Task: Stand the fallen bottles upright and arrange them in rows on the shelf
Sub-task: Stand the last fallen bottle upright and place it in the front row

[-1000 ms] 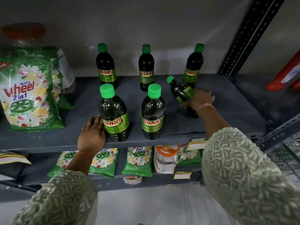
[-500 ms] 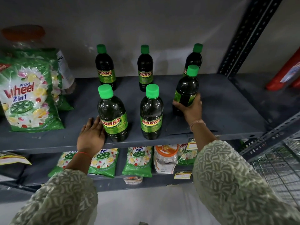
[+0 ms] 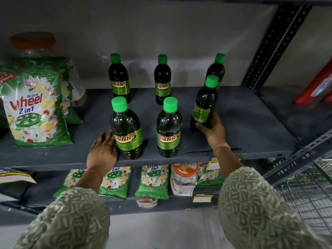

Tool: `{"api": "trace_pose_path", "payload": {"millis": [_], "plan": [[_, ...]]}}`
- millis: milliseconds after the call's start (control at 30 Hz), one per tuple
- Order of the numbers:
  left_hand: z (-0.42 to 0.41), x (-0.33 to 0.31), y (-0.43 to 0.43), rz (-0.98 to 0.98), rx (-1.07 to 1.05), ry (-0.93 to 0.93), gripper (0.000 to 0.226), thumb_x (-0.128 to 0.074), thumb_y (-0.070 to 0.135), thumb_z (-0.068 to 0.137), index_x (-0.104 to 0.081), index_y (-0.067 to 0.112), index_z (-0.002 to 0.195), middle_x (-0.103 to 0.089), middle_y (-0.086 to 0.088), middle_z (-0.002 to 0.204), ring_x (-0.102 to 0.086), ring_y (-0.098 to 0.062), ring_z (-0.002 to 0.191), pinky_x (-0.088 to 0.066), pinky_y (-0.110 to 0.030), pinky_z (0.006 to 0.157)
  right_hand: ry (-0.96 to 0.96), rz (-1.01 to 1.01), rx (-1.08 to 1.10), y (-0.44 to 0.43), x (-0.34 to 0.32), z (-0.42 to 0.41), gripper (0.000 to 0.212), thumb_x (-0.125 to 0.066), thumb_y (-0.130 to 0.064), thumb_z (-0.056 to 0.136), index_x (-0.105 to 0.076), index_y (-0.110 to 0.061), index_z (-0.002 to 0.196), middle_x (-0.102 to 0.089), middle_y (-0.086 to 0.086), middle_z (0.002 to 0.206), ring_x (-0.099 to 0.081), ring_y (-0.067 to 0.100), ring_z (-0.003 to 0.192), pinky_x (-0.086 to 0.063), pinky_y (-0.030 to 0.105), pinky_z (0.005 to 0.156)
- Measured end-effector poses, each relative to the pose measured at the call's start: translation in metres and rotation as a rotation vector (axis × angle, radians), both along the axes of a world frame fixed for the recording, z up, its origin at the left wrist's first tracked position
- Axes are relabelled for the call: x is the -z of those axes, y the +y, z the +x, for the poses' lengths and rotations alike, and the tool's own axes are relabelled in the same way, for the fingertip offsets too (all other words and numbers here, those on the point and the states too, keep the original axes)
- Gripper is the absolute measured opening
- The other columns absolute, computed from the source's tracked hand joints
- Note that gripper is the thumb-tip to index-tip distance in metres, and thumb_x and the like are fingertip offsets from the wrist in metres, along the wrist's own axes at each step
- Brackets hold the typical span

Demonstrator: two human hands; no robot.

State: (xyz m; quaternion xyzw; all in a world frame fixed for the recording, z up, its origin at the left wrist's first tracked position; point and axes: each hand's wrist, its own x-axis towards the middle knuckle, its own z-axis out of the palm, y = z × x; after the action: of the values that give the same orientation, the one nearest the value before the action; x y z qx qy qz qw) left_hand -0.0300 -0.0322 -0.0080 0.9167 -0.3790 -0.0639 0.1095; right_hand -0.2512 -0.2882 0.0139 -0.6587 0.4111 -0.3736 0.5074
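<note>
Several dark bottles with green caps and SUNNY labels stand upright on the grey shelf (image 3: 251, 126). Three form a back row: left (image 3: 119, 78), middle (image 3: 162, 79) and right (image 3: 216, 69). In front stand a left bottle (image 3: 126, 130) and a middle bottle (image 3: 168, 130). My right hand (image 3: 213, 130) grips the base of a third front bottle (image 3: 204, 105), which is upright at the right with its label turned away. My left hand (image 3: 103, 151) lies flat on the shelf edge, fingers against the front left bottle.
Green Wheel detergent bags (image 3: 34, 108) fill the shelf's left end, with a clear orange-lidded jar (image 3: 32, 44) behind. More Wheel packs (image 3: 115, 180) and a jar sit on the lower shelf. A perforated upright (image 3: 276, 42) and red items (image 3: 316, 87) stand at the right; a wire basket (image 3: 309, 194) is lower right.
My right hand has lifted the tilted bottle upright and brought it forward and down onto the shelf at the front right. My left hand has stayed put.
</note>
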Motion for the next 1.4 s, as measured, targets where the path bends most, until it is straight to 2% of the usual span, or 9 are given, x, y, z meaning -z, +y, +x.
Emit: {"api": "trace_pose_path", "payload": {"millis": [133,367,533,633,733,833,967,1200,1400], "plan": [[-0.001,-0.001,-0.001,-0.006,-0.006,-0.001,0.053,-0.026,0.021,0.093,-0.014,0.016,0.145,-0.017,-0.003,0.157,-0.008,-0.023,0.146,-0.011,-0.039,0.121,0.191,-0.120,0.152,0.000,-0.005,0.015,0.120,-0.087,-0.036,0.049,-0.018,-0.008,0.142,-0.029,0.016,0.149,-0.025,0.029,0.139,-0.022,0.044,0.116],[0.001,0.000,0.000,0.015,0.006,-0.010,0.062,-0.013,0.031,0.085,-0.013,0.016,0.145,-0.017,-0.004,0.157,-0.008,-0.024,0.146,-0.011,-0.039,0.120,0.100,-0.110,0.204,0.003,-0.004,0.015,0.069,-0.085,-0.013,0.057,-0.047,-0.002,0.113,-0.058,0.013,0.114,-0.055,0.027,0.106,-0.046,0.034,0.090],[0.001,0.001,-0.001,0.011,-0.001,-0.006,0.053,-0.025,0.021,0.094,-0.013,0.016,0.145,-0.017,-0.003,0.157,-0.007,-0.023,0.146,-0.011,-0.039,0.121,0.122,0.028,-0.103,-0.020,-0.005,-0.004,0.057,-0.071,0.001,0.071,-0.048,-0.004,0.123,-0.059,0.014,0.120,-0.052,0.030,0.116,-0.039,0.037,0.103],[0.000,0.000,-0.001,0.010,0.001,-0.014,0.053,-0.026,0.021,0.094,-0.012,0.016,0.145,-0.015,-0.003,0.157,-0.007,-0.023,0.146,-0.010,-0.038,0.120,0.167,0.105,-0.251,-0.031,-0.008,-0.009,0.091,-0.082,-0.023,0.057,-0.036,-0.010,0.134,-0.051,0.009,0.133,-0.046,0.028,0.126,-0.032,0.047,0.111],[-0.001,-0.002,-0.001,0.010,0.002,-0.019,0.053,-0.026,0.021,0.094,-0.012,0.016,0.145,-0.015,-0.003,0.157,-0.007,-0.023,0.146,-0.010,-0.038,0.120,0.252,0.023,-0.109,-0.023,-0.012,0.004,0.126,-0.089,-0.037,0.038,-0.019,-0.017,0.141,-0.036,0.012,0.143,-0.033,0.028,0.134,-0.028,0.047,0.113],[0.000,-0.001,0.000,0.025,0.009,-0.021,0.054,-0.026,0.022,0.094,-0.011,0.016,0.145,-0.014,-0.003,0.157,-0.006,-0.023,0.146,-0.010,-0.038,0.121,0.219,-0.052,0.098,-0.005,-0.011,0.014,0.099,-0.090,-0.019,0.045,-0.033,-0.009,0.125,-0.045,0.015,0.131,-0.041,0.031,0.125,-0.036,0.046,0.108],[-0.001,-0.001,0.000,0.021,0.005,-0.018,0.055,-0.018,0.029,0.091,-0.013,0.016,0.145,-0.015,-0.003,0.157,-0.007,-0.023,0.146,-0.011,-0.039,0.120,0.073,0.019,0.076,0.001,-0.004,0.004,0.066,-0.083,-0.004,0.057,-0.042,-0.005,0.109,-0.059,0.018,0.115,-0.054,0.022,0.100,-0.045,0.034,0.088],[-0.002,-0.002,-0.001,0.006,-0.006,-0.011,0.052,-0.022,0.025,0.094,-0.013,0.017,0.145,-0.015,-0.002,0.157,-0.007,-0.023,0.146,-0.011,-0.039,0.120,0.155,0.028,-0.092,-0.011,-0.003,-0.008,0.052,-0.069,0.002,0.074,-0.046,-0.002,0.121,-0.056,0.019,0.127,-0.050,0.025,0.114,-0.039,0.043,0.103],[-0.003,-0.004,-0.001,-0.014,-0.015,-0.005,0.052,-0.025,0.022,0.095,-0.012,0.017,0.145,-0.014,-0.002,0.157,-0.007,-0.023,0.146,-0.009,-0.037,0.120,0.243,-0.048,0.095,-0.003,-0.003,0.012,0.111,-0.090,-0.028,0.044,-0.031,-0.007,0.135,-0.039,0.017,0.139,-0.034,0.030,0.132,-0.032,0.048,0.111]]}}
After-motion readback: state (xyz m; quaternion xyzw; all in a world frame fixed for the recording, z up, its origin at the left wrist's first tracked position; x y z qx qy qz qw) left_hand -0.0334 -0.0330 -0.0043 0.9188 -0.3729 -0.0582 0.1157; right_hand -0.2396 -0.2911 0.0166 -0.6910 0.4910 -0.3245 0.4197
